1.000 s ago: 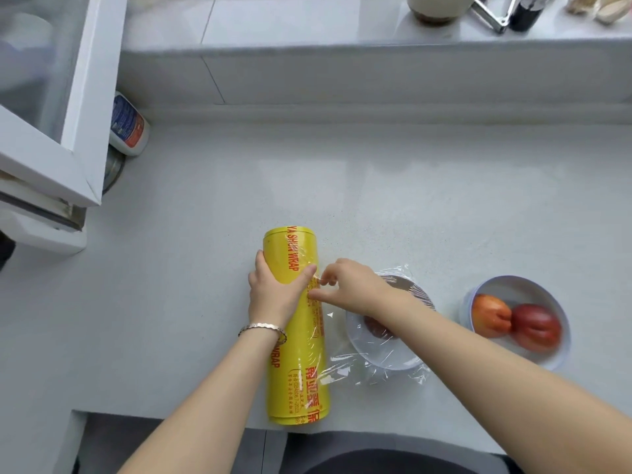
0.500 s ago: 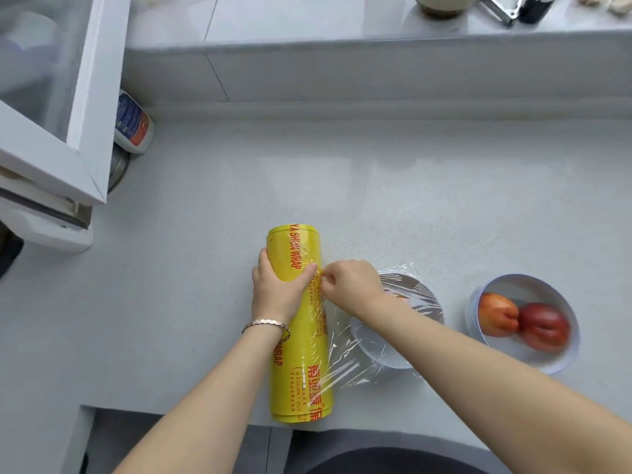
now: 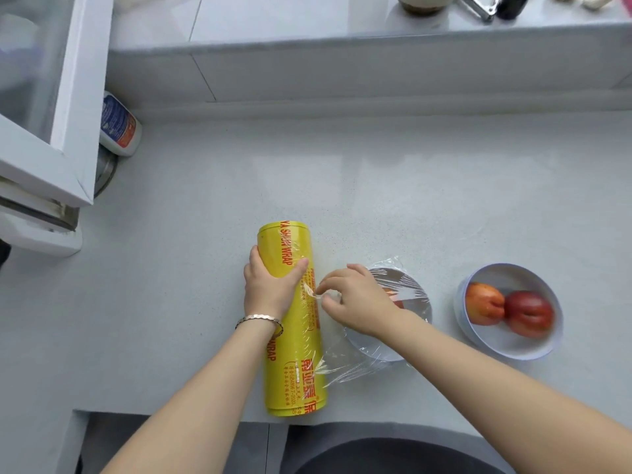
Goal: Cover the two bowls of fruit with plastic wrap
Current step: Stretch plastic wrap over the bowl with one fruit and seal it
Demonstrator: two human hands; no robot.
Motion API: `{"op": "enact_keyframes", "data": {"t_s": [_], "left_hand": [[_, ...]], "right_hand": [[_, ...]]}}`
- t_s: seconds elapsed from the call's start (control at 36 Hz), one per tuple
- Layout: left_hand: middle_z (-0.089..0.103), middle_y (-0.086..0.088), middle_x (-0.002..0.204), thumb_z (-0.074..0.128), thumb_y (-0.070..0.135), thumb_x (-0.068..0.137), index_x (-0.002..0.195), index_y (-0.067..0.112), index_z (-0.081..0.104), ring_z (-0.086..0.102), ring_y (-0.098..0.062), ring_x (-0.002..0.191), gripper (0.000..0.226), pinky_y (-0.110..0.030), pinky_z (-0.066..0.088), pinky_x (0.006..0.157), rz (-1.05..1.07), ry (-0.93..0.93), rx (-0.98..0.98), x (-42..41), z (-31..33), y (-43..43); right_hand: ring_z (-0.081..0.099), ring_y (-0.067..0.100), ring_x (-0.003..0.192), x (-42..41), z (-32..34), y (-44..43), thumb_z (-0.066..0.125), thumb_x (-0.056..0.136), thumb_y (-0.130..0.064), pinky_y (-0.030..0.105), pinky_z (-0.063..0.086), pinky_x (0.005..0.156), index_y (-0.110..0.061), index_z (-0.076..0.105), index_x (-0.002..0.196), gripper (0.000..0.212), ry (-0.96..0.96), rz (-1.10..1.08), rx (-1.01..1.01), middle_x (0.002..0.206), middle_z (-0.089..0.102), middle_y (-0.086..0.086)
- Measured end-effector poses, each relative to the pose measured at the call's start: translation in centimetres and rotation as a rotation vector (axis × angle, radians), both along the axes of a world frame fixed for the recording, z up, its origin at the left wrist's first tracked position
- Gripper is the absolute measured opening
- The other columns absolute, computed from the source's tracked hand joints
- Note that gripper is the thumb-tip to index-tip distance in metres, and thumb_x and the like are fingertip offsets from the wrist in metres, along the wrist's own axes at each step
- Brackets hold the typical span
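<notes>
Head view: the left hand (image 3: 270, 289) grips the yellow plastic wrap roll (image 3: 295, 364), which lies on the countertop (image 3: 410, 186). Just beside it, the right hand (image 3: 359, 302) pinches the clear film (image 3: 345, 367) at its edge. The film drapes the near bowl (image 3: 376, 350), with reddish fruit inside. The uncovered bowl (image 3: 496, 347) holds two nectarines (image 3: 528, 313).
</notes>
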State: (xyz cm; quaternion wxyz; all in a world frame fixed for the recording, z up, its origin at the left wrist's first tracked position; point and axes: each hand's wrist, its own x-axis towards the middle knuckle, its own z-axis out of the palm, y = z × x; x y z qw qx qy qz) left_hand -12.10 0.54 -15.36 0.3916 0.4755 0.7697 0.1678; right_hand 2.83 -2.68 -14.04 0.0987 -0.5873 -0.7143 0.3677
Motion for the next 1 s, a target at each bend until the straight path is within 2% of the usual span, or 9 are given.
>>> {"op": "enact_keyframes", "data": {"t_s": [0.14,0.39,0.47,0.58,0.69,0.75,0.83,0.92,1.0], "left_hand": [[0.03,-0.011,0.145,0.068,0.052,0.075,0.147,0.02,0.014,0.041,-0.03,0.127,0.096,-0.042,0.04,0.097,0.0,0.004,-0.005,0.1,0.1,0.0],[0.035,-0.01,0.14,0.069,0.055,0.072,0.146,0.021,0.017,0.045,-0.03,0.122,0.096,-0.045,0.043,0.098,0.008,0.034,0.003,0.3,-0.2,0.0],[0.036,-0.01,0.139,0.069,0.055,0.073,0.145,0.02,0.017,0.046,-0.031,0.122,0.096,-0.044,0.043,0.096,0.004,0.047,0.008,0.4,-0.2,0.0],[0.036,-0.01,0.14,0.07,0.053,0.073,0.145,0.019,0.019,0.044,-0.028,0.124,0.095,-0.042,0.04,0.098,0.017,0.018,0.01,0.2,-0.3,0.0],[0.036,-0.01,0.142,0.07,0.053,0.073,0.146,0.018,0.019,0.043,-0.028,0.125,0.095,-0.042,0.04,0.098,0.023,0.002,0.006,-0.2,-0.3,0.0],[0.036,-0.01,0.141,0.07,0.053,0.073,0.146,0.019,0.019,0.044,-0.028,0.125,0.095,-0.043,0.041,0.098,0.021,0.0,0.007,-0.1,-0.3,0.0],[0.037,-0.009,0.14,0.069,0.054,0.073,0.146,0.019,0.018,0.045,-0.028,0.123,0.095,-0.042,0.042,0.095,0.013,0.013,0.013,0.1,-0.2,-0.1],[0.035,-0.01,0.142,0.068,0.053,0.074,0.146,0.02,0.016,0.044,-0.029,0.124,0.095,-0.042,0.042,0.095,0.01,0.017,0.008,0.2,-0.1,-0.1],[0.034,-0.009,0.143,0.068,0.054,0.074,0.147,0.02,0.016,0.042,-0.029,0.126,0.096,-0.042,0.041,0.097,0.012,0.012,0.007,0.1,-0.1,-0.1]], "right_hand": [[0.049,0.016,0.118,-0.9,0.1,0.4,0.056,0.085,-0.042,0.032,0.019,0.106,-0.014,0.068,0.084,0.03,-0.053,0.042,-0.038,0.114,0.064,0.002],[0.046,0.015,0.128,-2.0,-0.3,0.3,0.054,0.081,-0.022,0.028,0.025,0.099,-0.018,0.048,0.054,0.028,-0.028,-0.052,-0.069,0.091,0.071,0.008],[0.057,0.028,0.109,-2.5,-0.6,0.1,0.051,0.078,-0.019,0.033,0.034,0.093,-0.02,0.034,0.046,0.037,-0.006,-0.079,-0.024,0.078,0.067,0.013],[0.057,0.031,0.052,-2.2,-1.7,0.0,0.048,0.066,-0.011,0.041,0.05,0.07,-0.021,0.033,0.048,0.025,0.02,-0.109,0.141,0.051,0.058,0.014],[0.064,0.034,0.073,-2.0,-1.6,-0.6,0.064,0.064,-0.008,0.04,0.046,0.079,-0.014,0.055,0.049,0.019,-0.014,-0.143,0.113,0.072,0.068,0.012],[0.062,0.031,0.09,-1.8,-1.2,-0.7,0.066,0.069,-0.013,0.039,0.043,0.087,-0.008,0.062,0.066,0.007,-0.051,-0.148,0.128,0.09,0.068,0.011],[0.051,0.027,0.103,-1.2,-0.6,-0.9,0.055,0.075,-0.02,0.032,0.029,0.096,-0.008,0.058,0.092,0.02,-0.097,-0.151,0.09,0.105,0.06,0.008],[0.056,0.032,0.109,-1.4,-0.7,-1.5,0.046,0.068,-0.011,0.042,0.031,0.103,-0.012,0.068,0.085,0.028,-0.062,-0.129,0.108,0.113,0.063,0.014],[0.062,0.037,0.097,-1.4,-1.0,-2.0,0.047,0.062,-0.004,0.051,0.041,0.094,-0.015,0.072,0.071,0.029,-0.02,-0.113,0.125,0.101,0.068,0.015]]}}
